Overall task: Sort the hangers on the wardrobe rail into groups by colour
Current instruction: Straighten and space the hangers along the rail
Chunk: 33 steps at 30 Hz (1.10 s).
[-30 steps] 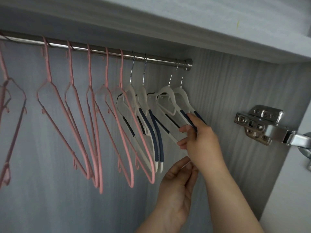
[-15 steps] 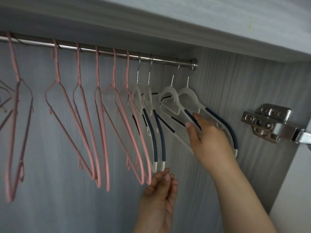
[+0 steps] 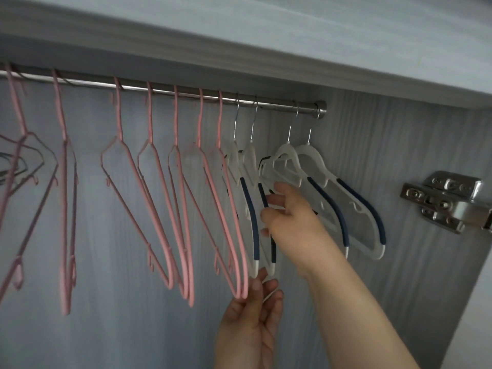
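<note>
A metal rail (image 3: 277,103) runs under the wardrobe shelf. Several pink hangers (image 3: 159,209) hang along its left and middle. Beside them are two white hangers with navy grips (image 3: 250,209). Two more of the same white hangers (image 3: 343,193) hang at the rail's right end, near the side wall. My right hand (image 3: 292,217) is closed on the navy arm of the second white hanger of the left pair. My left hand (image 3: 253,315) reaches up from below, its stretched fingers touching the lower tips of the last pink hanger and the white pair.
At the far left, a few darker thin hangers (image 3: 16,166) overlap behind the pink ones. A metal door hinge (image 3: 447,201) sticks out of the right side wall. The shelf board (image 3: 292,49) sits close above the rail.
My right hand has let go of the rightmost white hangers and moved left onto the second white hanger. My left hand has risen to the hanger tips. The rightmost pair now hangs free.
</note>
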Motion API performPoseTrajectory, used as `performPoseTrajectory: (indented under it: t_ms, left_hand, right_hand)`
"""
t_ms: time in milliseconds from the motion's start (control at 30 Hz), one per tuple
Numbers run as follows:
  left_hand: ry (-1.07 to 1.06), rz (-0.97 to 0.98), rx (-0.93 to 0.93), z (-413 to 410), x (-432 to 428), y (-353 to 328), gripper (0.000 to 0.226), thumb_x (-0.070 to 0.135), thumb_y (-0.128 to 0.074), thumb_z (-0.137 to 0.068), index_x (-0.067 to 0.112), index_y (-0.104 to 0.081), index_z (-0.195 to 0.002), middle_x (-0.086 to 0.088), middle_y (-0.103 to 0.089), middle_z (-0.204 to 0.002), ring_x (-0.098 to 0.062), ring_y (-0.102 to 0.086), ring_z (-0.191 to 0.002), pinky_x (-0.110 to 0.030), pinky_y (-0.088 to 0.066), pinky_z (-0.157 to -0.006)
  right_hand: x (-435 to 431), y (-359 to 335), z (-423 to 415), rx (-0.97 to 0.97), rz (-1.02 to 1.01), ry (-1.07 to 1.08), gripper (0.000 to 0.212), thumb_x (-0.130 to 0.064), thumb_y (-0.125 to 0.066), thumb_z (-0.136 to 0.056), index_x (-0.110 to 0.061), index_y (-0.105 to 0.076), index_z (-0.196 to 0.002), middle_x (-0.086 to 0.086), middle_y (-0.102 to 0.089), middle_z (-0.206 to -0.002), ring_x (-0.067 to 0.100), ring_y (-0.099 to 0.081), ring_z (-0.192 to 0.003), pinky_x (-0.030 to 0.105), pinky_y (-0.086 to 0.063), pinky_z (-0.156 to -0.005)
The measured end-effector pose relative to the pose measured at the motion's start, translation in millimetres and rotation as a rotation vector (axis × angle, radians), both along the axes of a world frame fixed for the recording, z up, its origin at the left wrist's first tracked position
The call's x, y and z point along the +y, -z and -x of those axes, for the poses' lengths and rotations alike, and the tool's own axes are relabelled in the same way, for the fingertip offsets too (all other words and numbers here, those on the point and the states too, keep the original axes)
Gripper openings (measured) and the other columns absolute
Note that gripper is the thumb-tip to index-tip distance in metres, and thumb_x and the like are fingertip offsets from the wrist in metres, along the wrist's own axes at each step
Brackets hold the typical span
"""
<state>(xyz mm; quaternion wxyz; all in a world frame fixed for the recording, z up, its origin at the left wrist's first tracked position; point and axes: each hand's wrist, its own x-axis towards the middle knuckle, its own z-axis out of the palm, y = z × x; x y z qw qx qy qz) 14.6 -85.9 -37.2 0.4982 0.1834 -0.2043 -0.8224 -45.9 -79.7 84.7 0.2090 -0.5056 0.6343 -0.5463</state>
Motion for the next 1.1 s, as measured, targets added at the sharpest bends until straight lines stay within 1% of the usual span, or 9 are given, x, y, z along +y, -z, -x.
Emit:
performPoseTrajectory:
  t_ms: [100, 233, 367, 533, 667, 800, 967, 1033, 1100]
  left_hand:
    - [0.001, 0.011, -0.002, -3.0, -1.7, 0.3, 0.022, 0.012, -0.066, -0.076, -0.001, -0.064, -0.094, -0.006, -0.07, -0.055, -0.009, -0.066, -0.048, -0.013, -0.05, -0.042]
    - [0.072, 0.136, 0.029, -2.8, 1.4, -1.3, 0.077, 0.029, -0.091, -0.004, 0.007, -0.075, -0.075, -0.012, -0.073, -0.07, -0.012, -0.07, -0.062, -0.015, -0.052, -0.049]
    - [0.103, 0.198, -0.045, 0.7, 1.0, -4.7, 0.061, 0.017, -0.088, -0.033, 0.004, -0.071, -0.09, -0.01, -0.075, -0.078, -0.013, -0.071, -0.07, -0.016, -0.054, -0.053]
    - [0.108, 0.248, -0.056, -0.8, 2.3, -3.2, 0.081, 0.025, -0.092, -0.008, 0.004, -0.074, -0.084, -0.015, -0.074, -0.086, -0.017, -0.071, -0.076, -0.017, -0.054, -0.054]
    - [0.141, 0.222, -0.057, -1.8, 1.9, -0.2, 0.072, 0.022, -0.09, -0.027, 0.001, -0.07, -0.093, -0.014, -0.074, -0.079, -0.015, -0.071, -0.071, -0.017, -0.054, -0.053]
    - [0.146, 0.194, -0.036, -4.9, -2.3, 3.4, 0.077, 0.029, -0.092, -0.006, 0.01, -0.076, -0.08, -0.007, -0.073, -0.069, -0.012, -0.07, -0.063, -0.016, -0.053, -0.052]
    - [0.054, 0.116, -0.006, -20.8, -10.0, 4.5, 0.036, 0.025, -0.087, -0.047, 0.012, -0.074, -0.078, -0.004, -0.071, -0.059, -0.009, -0.064, -0.048, -0.017, -0.053, -0.045]
    - [0.011, 0.07, 0.023, -26.0, -11.3, 2.4, 0.013, 0.018, -0.059, -0.084, 0.009, -0.067, -0.09, -0.004, -0.071, -0.056, -0.008, -0.065, -0.046, -0.016, -0.052, -0.043]
    - [0.014, 0.053, 0.042, -28.8, -13.5, 2.6, 0.02, 0.018, -0.045, -0.091, 0.01, -0.062, -0.094, -0.004, -0.072, -0.057, -0.008, -0.065, -0.047, -0.016, -0.051, -0.042]
  right_hand:
    - [-4.5, 5.7, -3.9, -0.038, 0.004, 0.03, 0.048, -0.009, -0.039, -0.095, -0.018, -0.03, -0.141, -0.001, -0.048, -0.13, 0.01, -0.053, -0.092, 0.029, -0.045, -0.093]
    - [-7.8, 6.6, -6.0, -0.048, 0.069, 0.106, 0.044, -0.007, -0.031, -0.097, -0.015, -0.039, -0.139, 0.003, -0.05, -0.133, 0.011, -0.048, -0.106, 0.025, -0.04, -0.099]
    - [-5.1, 6.3, -9.4, -0.089, 0.095, 0.126, 0.045, -0.006, -0.03, -0.097, -0.017, -0.035, -0.141, 0.002, -0.048, -0.136, 0.011, -0.049, -0.113, 0.022, -0.037, -0.101]
    - [-7.5, 9.8, -6.5, -0.048, 0.136, 0.159, 0.046, -0.005, -0.031, -0.097, -0.016, -0.037, -0.141, 0.004, -0.05, -0.137, 0.012, -0.049, -0.11, 0.023, -0.038, -0.099]
    - [-9.4, 13.3, -1.9, 0.002, 0.12, 0.162, 0.046, -0.005, -0.03, -0.096, -0.014, -0.036, -0.141, 0.003, -0.047, -0.14, 0.014, -0.046, -0.124, 0.019, -0.035, -0.097]
    - [-11.5, 15.2, -2.1, 0.175, 0.149, 0.251, 0.046, -0.01, -0.035, -0.095, -0.014, -0.034, -0.142, 0.003, -0.042, -0.142, 0.019, -0.031, -0.135, 0.03, -0.024, -0.114]
    - [3.9, 2.9, -21.2, 0.533, 0.384, 0.319, 0.043, -0.011, -0.045, -0.092, -0.015, -0.043, -0.135, 0.002, -0.042, -0.138, 0.017, -0.037, -0.128, 0.02, -0.029, -0.105]
    - [4.4, -4.3, -29.4, 0.474, 0.292, 0.191, 0.044, -0.011, -0.043, -0.094, -0.017, -0.04, -0.137, 0.0, -0.04, -0.141, 0.014, -0.04, -0.129, 0.016, -0.03, -0.104]
    - [-1.1, -7.1, -33.8, 0.555, 0.173, 0.164, 0.045, -0.009, -0.039, -0.095, -0.013, -0.035, -0.139, 0.002, -0.038, -0.143, 0.014, -0.037, -0.13, 0.009, -0.026, -0.095]
